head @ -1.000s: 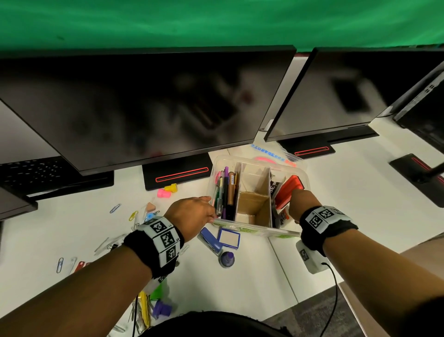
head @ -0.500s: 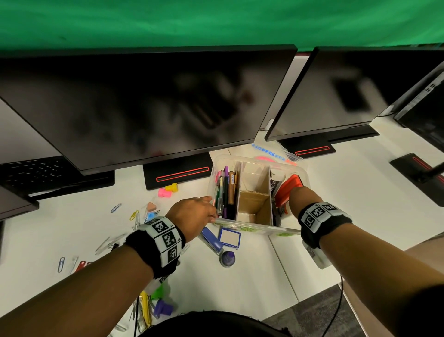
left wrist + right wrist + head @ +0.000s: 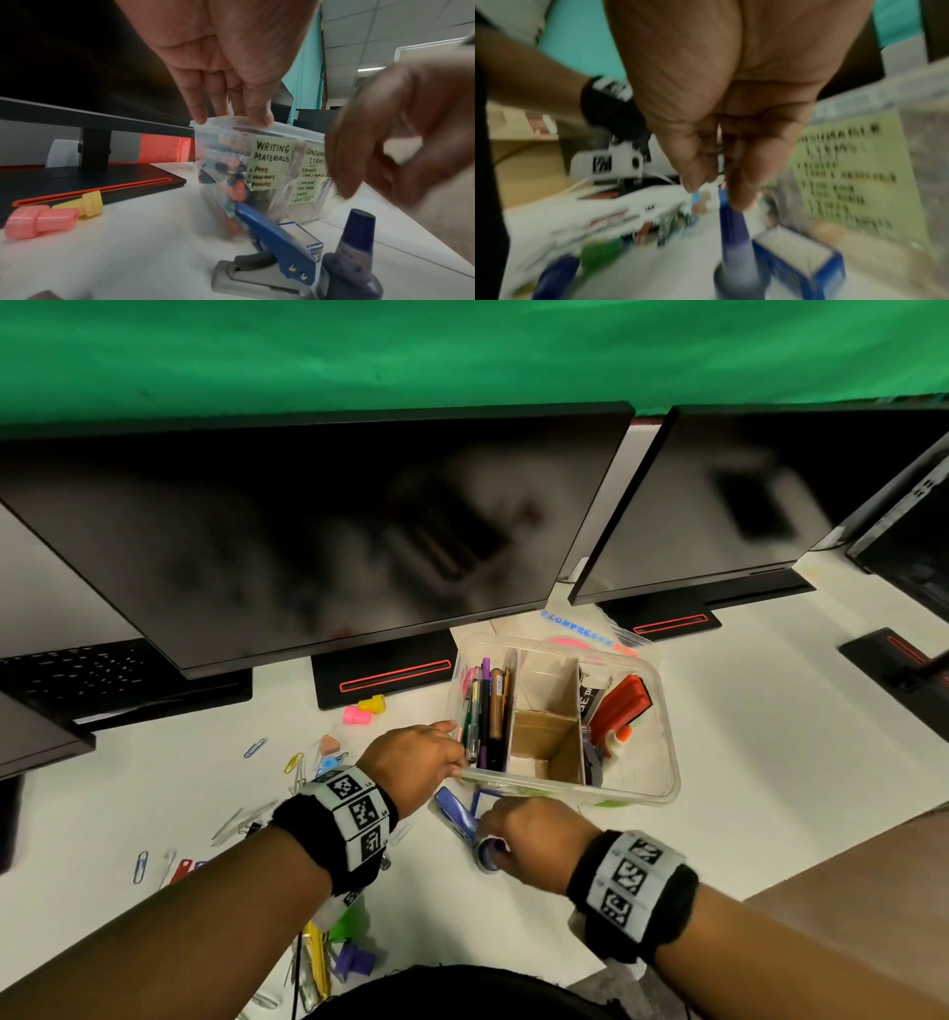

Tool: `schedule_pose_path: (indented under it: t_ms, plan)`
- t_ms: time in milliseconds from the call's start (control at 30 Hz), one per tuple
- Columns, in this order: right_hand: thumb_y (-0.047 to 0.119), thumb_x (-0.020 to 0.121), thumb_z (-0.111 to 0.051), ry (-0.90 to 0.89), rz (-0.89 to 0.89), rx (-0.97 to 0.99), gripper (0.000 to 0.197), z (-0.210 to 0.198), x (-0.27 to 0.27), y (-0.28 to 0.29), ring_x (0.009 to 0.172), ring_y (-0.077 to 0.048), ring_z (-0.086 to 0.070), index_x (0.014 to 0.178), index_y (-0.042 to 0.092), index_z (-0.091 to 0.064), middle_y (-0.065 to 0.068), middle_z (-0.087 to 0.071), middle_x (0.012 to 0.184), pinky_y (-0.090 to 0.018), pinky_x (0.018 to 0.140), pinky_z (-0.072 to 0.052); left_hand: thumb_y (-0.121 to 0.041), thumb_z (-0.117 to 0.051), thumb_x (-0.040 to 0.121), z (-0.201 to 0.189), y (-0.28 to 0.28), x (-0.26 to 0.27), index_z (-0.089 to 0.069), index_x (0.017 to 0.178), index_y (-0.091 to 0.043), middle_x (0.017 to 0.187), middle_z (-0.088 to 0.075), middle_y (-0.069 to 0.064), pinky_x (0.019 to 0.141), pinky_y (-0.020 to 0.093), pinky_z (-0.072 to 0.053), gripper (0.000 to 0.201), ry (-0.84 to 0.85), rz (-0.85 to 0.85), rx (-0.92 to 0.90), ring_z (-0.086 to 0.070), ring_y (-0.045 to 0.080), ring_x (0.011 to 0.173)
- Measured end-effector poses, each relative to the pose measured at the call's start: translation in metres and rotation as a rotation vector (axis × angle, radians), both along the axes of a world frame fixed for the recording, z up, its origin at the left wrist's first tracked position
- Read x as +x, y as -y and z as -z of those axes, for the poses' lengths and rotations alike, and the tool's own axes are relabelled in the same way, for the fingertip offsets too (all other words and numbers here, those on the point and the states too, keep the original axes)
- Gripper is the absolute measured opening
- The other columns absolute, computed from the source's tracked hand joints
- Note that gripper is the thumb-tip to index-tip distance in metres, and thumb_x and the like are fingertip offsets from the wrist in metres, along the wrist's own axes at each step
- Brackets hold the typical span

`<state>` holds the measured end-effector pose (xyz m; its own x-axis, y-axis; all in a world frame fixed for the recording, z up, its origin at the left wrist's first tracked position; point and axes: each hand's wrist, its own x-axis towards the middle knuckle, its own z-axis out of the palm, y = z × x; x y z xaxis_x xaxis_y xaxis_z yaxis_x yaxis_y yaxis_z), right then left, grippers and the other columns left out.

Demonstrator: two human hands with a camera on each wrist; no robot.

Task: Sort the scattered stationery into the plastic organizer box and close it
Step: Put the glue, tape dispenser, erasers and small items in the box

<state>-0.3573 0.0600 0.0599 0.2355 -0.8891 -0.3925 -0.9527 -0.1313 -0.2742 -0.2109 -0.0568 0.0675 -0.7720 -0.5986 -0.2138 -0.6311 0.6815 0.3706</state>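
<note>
- While your left hand [image 3: 417, 762] is steadying the clear plastic organizer box [image 3: 662, 747] on the white desk [image 3: 770, 711], its straight fingertips [image 3: 259, 119] are pressing on the box's near left rim, not curling round anything.
- You are bringing your right hand [image 3: 534, 839] down over the small dark-blue ink refill bottle [image 3: 357, 239] standing just in front of the box; in the right wrist view thumb and fingers are closing in beside the bottle's cone tip [image 3: 731, 221], but the picture is too blurred, so I cannot tell whether you are gripping it yet.
- You are working beside a blue-handled grey hole punch [image 3: 277, 255], lying just left of the bottle, and a small blue-framed ink pad box [image 3: 805, 261], sitting between the bottle and the box wall.
- You are looking at a box standing open, split by cardboard dividers [image 3: 575, 711]: pens and markers [image 3: 485, 711] are filling the left compartment, the middle one is showing bare cardboard, and a red stapler-like tool [image 3: 619, 706] is leaning in the right one.
- You are facing two pale yellow paper labels on the near wall, one reading "WRITING MATERIALS" [image 3: 270, 162], the other partly hidden behind your right hand.
- You are leaving loose stationery on the desk to the left: a pink plastic cap [image 3: 38, 221] touching a yellow plastic cap [image 3: 87, 203], plus coloured paper clips [image 3: 292, 762] scattered well apart from the box.
- You are sitting before dark monitors [image 3: 308, 531] standing behind everything.
</note>
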Motion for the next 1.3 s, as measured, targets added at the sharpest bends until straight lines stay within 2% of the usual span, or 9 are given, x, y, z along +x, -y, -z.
schedule_pose_path:
  t_ms: [100, 233, 333, 433, 600, 767, 900, 1067, 1300]
  plan:
    - [0.016, 0.091, -0.045, -0.064, 0.013, 0.149, 0.026, 0.033, 0.006, 0.001, 0.097, -0.038, -0.058, 0.110, 0.008, -0.060, -0.018, -0.056, 0.111, -0.041, 0.082, -0.049, -0.026, -0.041, 0.098, 0.000, 0.003, 0.002, -0.063, 0.116, -0.019, 0.139, -0.053, -0.003, 0.107, 0.028, -0.033, 0.029, 0.003, 0.002, -0.009, -0.027, 0.007, 0.142]
    - [0.011, 0.089, -0.046, -0.035, 0.066, 0.134, 0.024, 0.032, 0.009, 0.002, 0.085, -0.031, -0.054, 0.107, 0.004, -0.062, -0.016, -0.054, 0.103, -0.032, 0.074, -0.041, -0.025, -0.042, 0.098, 0.005, 0.008, 0.006, -0.064, 0.115, -0.018, 0.136, -0.056, -0.003, 0.108, 0.028, -0.033, 0.028, 0.004, 0.013, -0.008, -0.028, 0.007, 0.141]
    - [0.016, 0.088, -0.050, 0.043, 0.081, 0.012, 0.021, -0.002, 0.014, 0.002, 0.089, -0.031, -0.058, 0.100, 0.008, -0.065, -0.014, -0.061, 0.103, -0.034, 0.076, -0.046, -0.025, -0.045, 0.097, 0.007, 0.014, 0.012, -0.065, 0.112, -0.019, 0.134, -0.057, -0.003, 0.106, 0.027, -0.033, 0.026, -0.020, -0.010, -0.010, -0.030, 0.006, 0.140]
    - [0.020, 0.086, -0.059, 0.199, 0.110, -0.174, 0.016, -0.054, 0.013, 0.000, 0.089, -0.018, -0.060, 0.098, 0.016, -0.069, -0.004, -0.064, 0.100, -0.022, 0.075, -0.042, -0.023, -0.047, 0.096, 0.006, 0.021, 0.018, -0.067, 0.109, -0.020, 0.133, -0.058, -0.003, 0.104, 0.024, -0.034, 0.024, -0.040, -0.036, -0.022, -0.033, 0.006, 0.139]
    - [0.014, 0.079, -0.070, 0.245, 0.458, -0.427, 0.009, -0.116, -0.039, 0.010, 0.078, -0.013, -0.054, 0.087, 0.017, -0.071, 0.002, -0.058, 0.086, -0.016, 0.069, -0.042, -0.022, -0.049, 0.095, 0.006, 0.027, 0.024, -0.067, 0.108, -0.022, 0.132, -0.059, -0.004, 0.108, 0.025, -0.034, 0.023, -0.042, -0.053, -0.013, -0.036, 0.006, 0.137]
    - [0.008, 0.073, -0.065, -0.107, 0.581, -0.126, 0.015, -0.080, -0.080, 0.016, 0.082, -0.020, -0.061, 0.076, 0.020, -0.072, 0.000, -0.062, 0.084, -0.019, 0.062, -0.040, -0.020, -0.047, 0.096, 0.002, 0.023, 0.023, -0.066, 0.112, -0.018, 0.134, -0.058, -0.001, 0.107, 0.023, -0.033, 0.025, -0.039, -0.041, -0.007, -0.035, 0.007, 0.138]
    - [0.010, 0.086, -0.055, -0.220, 0.569, 0.075, 0.020, -0.041, -0.083, 0.014, 0.092, -0.024, -0.061, 0.101, 0.009, -0.067, -0.007, -0.064, 0.095, -0.022, 0.069, -0.037, -0.019, -0.047, 0.096, 0.000, 0.023, 0.022, -0.066, 0.111, -0.018, 0.133, -0.058, -0.001, 0.106, 0.022, -0.033, 0.025, -0.056, -0.047, 0.006, -0.035, 0.007, 0.139]
    - [0.012, 0.087, -0.058, -0.319, 0.605, 0.174, 0.023, -0.027, -0.082, 0.019, 0.099, -0.026, -0.062, 0.107, 0.003, -0.065, -0.012, -0.067, 0.105, -0.026, 0.078, -0.044, -0.016, -0.048, 0.095, -0.001, 0.026, 0.019, -0.067, 0.109, -0.017, 0.129, -0.062, -0.002, 0.104, 0.021, -0.034, 0.024, -0.066, -0.054, 0.008, -0.036, 0.007, 0.138]
    - [0.014, 0.085, -0.051, -0.229, 0.518, -0.128, 0.014, -0.049, -0.044, 0.025, 0.082, -0.026, -0.063, 0.090, 0.008, -0.063, -0.006, -0.060, 0.081, -0.027, 0.064, -0.043, -0.014, -0.049, 0.095, 0.000, 0.026, 0.017, -0.067, 0.112, -0.016, 0.132, -0.060, -0.001, 0.103, 0.018, -0.032, 0.025, -0.076, -0.056, 0.035, -0.035, 0.006, 0.138]
